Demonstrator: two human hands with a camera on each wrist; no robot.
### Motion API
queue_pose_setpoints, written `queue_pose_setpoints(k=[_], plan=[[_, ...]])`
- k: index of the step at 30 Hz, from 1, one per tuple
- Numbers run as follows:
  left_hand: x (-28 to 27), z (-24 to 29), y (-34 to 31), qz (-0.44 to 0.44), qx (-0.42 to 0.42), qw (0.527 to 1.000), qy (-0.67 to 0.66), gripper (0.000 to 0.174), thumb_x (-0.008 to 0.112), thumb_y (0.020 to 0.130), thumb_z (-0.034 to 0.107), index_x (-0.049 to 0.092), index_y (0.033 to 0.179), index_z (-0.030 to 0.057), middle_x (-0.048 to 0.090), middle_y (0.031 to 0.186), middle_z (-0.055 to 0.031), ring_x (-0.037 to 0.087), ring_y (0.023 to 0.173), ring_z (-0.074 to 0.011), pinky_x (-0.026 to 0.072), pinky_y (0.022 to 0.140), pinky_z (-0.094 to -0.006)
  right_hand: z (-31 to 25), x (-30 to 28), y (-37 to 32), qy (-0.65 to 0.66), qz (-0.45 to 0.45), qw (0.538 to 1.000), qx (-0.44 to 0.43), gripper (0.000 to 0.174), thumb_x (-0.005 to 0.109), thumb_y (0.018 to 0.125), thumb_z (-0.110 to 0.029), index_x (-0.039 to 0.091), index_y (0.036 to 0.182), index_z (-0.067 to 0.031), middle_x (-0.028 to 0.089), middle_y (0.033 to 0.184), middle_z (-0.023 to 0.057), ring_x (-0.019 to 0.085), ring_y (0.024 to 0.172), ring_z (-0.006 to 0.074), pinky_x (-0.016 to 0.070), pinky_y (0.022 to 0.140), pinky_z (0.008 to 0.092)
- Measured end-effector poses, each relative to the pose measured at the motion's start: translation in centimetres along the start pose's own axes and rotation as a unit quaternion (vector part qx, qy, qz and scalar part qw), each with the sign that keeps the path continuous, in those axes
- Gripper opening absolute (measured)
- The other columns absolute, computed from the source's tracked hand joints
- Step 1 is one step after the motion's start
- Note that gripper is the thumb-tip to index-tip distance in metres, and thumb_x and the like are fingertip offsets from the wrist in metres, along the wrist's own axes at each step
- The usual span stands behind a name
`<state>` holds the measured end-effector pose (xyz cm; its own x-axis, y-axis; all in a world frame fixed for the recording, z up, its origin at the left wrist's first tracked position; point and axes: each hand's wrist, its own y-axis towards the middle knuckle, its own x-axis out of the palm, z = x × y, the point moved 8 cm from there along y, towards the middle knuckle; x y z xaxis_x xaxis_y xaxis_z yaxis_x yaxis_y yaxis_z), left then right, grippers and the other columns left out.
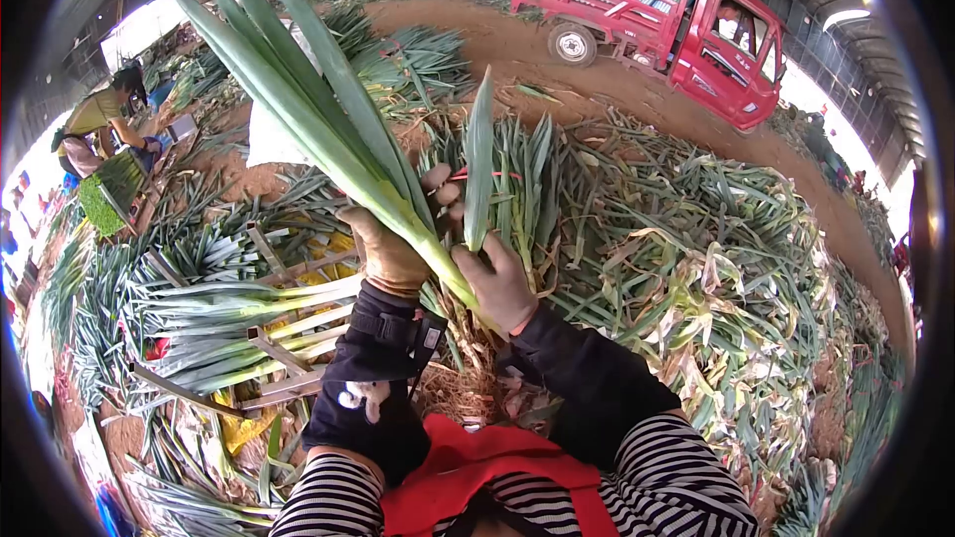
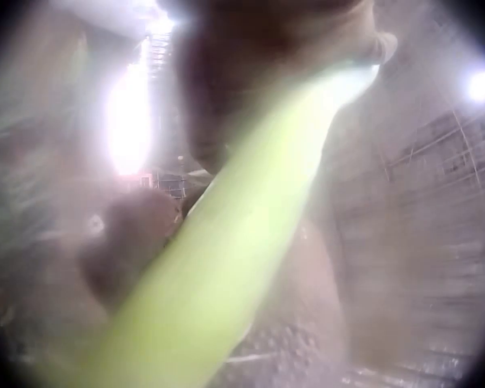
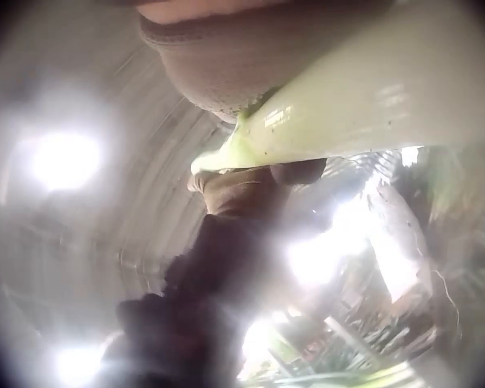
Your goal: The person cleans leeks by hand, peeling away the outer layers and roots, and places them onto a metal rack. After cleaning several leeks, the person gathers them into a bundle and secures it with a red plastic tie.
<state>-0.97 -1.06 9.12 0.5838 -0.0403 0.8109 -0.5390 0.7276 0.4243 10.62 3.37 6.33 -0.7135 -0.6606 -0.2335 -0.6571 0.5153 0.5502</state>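
Both hands wear light gloves and meet at one large green onion (image 1: 328, 129), whose leaves fan up and to the left in the head view. My left hand (image 1: 390, 251) grips it where the leaves join the pale stalk. My right hand (image 1: 500, 283) pinches a single upright leaf (image 1: 479, 164) beside the stalk, lower down. Close up in the right wrist view, the pale stalk (image 3: 372, 113) runs along the gloved right hand (image 3: 218, 73). The left wrist view is blurred, with the light green stalk (image 2: 226, 234) crossing it. Just beyond the hands stands a tied bundle of green onions (image 1: 522, 174).
Trimmed green onions (image 1: 229, 323) lie across a metal rack (image 1: 288, 388) to the left. A wide heap of stripped leaves (image 1: 696, 268) spreads on the right. Farther off are a red truck (image 1: 647, 20) loaded with sacks and a person (image 1: 104, 124) working at the left.
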Motion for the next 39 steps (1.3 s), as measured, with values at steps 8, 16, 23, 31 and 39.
queue_pose_setpoints(k=[8,16,23,31,39], plan=[[-3.1,-0.8,-1.7,0.086,-0.014,0.989,0.118,0.033,0.061,0.088,0.016,0.05,0.115,0.0008,0.061,0.1,-0.0114,0.061,0.089,-0.0228,0.0502,0.078,-0.0373,2.1,-1.6,0.9,-0.242,0.069,0.968,0.005,0.024,0.062,0.086,-0.02,0.048,0.085,-0.0003,0.056,0.075,0.0202,0.055,0.075,0.0415,0.0422,0.065,0.0483],[-1.3,-0.4,-1.8,-0.048,0.023,0.998,0.034,0.055,0.067,0.08,0.041,0.054,0.11,-0.0035,0.062,0.087,-0.0159,0.06,0.081,-0.0289,0.047,0.085,-0.0466,7.4,-2.0,1.3,-0.13,0.07,0.985,0.086,0.021,0.057,0.088,-0.017,0.053,0.091,0.0032,0.054,0.07,0.0198,0.054,0.064,0.0333,0.0417,0.06,0.0404],[-2.3,-0.1,-2.2,0.01,0.055,0.993,0.101,0.059,0.069,0.077,0.047,0.056,0.109,-0.0003,0.062,0.089,-0.0116,0.061,0.078,-0.025,0.0486,0.082,-0.0449,13.2,-3.3,0.7,-0.119,0.121,0.958,0.231,0.029,0.06,0.087,-0.024,0.056,0.092,0.004,0.061,0.084,0.0245,0.059,0.081,0.0418,0.0462,0.07,0.0451],[1.0,3.9,-2.7,-0.077,0.088,0.984,0.132,0.055,0.06,0.081,0.056,0.057,0.105,0.007,0.056,0.082,-0.0052,0.053,0.077,-0.0211,0.0388,0.082,-0.0414,18.8,-10.1,0.3,-0.328,0.183,0.875,0.306,0.034,0.059,0.085,-0.031,0.058,0.095,0.0021,0.063,0.092,0.025,0.06,0.09,0.0427,0.0486,0.078,0.0463],[-0.1,12.1,-2.8,-0.13,0.122,0.983,0.048,0.059,0.061,0.078,0.063,0.059,0.102,0.0089,0.056,0.076,-0.0008,0.048,0.064,-0.0147,0.0364,0.067,-0.0334,27.3,-21.7,-2.8,-0.628,-0.059,0.671,0.39,0.035,0.06,0.083,-0.035,0.067,0.094,-0.0027,0.068,0.094,0.0142,0.066,0.09,0.0302,0.053,0.074,0.0395]])
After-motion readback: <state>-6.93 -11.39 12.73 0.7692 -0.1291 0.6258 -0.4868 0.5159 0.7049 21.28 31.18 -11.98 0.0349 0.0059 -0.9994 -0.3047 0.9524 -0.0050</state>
